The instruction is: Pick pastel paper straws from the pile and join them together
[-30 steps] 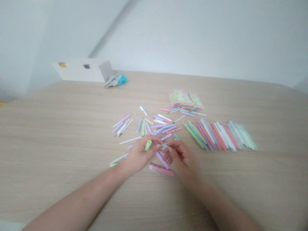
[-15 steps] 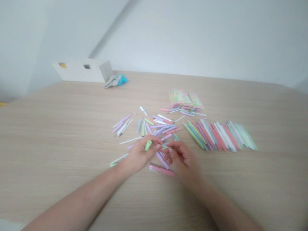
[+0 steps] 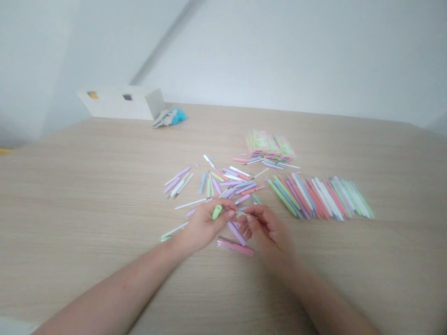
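My left hand [image 3: 206, 223] is closed round a light green pen barrel [image 3: 216, 212], whose open end points up between thumb and fingers. Close beside it, my right hand [image 3: 263, 228] pinches a small, thin greenish piece [image 3: 240, 213] at its fingertips; its exact shape is too blurred to tell. The fingertips of both hands nearly meet. Beneath and behind them lie scattered pen parts in purple, white, green and red. A pink pen part [image 3: 235, 246] rests just in front of the hands, near a purple barrel [image 3: 236, 233].
A row of coloured pens [image 3: 321, 197] lies on the table [image 3: 87, 200] at the right. Stacked pink and green packets [image 3: 268, 144] stand farther back. At the back left are a white box [image 3: 118, 102] and a grey and blue crumpled item [image 3: 170, 117].
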A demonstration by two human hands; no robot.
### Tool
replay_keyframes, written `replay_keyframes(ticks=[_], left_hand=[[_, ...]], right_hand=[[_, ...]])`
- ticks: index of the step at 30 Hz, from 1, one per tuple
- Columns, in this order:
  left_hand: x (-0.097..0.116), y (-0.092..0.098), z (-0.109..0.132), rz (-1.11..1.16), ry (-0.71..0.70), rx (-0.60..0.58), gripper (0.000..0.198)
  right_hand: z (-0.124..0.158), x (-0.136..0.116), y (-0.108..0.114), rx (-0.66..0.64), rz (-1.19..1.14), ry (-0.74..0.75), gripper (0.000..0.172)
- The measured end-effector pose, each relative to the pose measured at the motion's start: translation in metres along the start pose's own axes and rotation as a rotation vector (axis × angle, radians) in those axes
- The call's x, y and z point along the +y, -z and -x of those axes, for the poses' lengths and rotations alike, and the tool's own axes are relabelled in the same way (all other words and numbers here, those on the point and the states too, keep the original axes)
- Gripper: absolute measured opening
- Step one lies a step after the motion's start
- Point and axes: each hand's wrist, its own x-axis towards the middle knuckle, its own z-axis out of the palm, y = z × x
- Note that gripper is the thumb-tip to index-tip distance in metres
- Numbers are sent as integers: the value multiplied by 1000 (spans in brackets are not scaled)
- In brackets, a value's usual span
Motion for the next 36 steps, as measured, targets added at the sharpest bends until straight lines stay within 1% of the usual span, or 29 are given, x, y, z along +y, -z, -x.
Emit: replay_keyframes(ticks=[6, 13, 17, 21, 23, 25, 30, 36], left_hand=[[1, 0, 1, -21, -11, 27, 24], [-2, -1, 2, -56, -98, -14, 16], [-1, -1, 2, -66, -125, -43, 14], [-2, -1, 2, -71, -110, -22, 14], [-2, -2, 1, -57, -90, -6, 15], [-3, -3, 0, -34, -79, -6, 16], [-6, -3, 0, 1, -86, -35, 15], [-8, -4, 0, 3, -66, -18, 14]], right_hand=[[1, 0, 0, -14, 8, -21, 10], [0, 4, -3, -62, 2, -49, 15], [-1, 4, -4, -84, -2, -72, 18], [-1, 0, -2, -116, -114, -126, 20], [-1, -2, -1, -133, -211, -157, 19], [-2, -2, -1, -137, -251, -171, 17], [-2, 0, -3, -148, -168, -162, 18], [-2, 7, -4, -163, -111, -169, 18]])
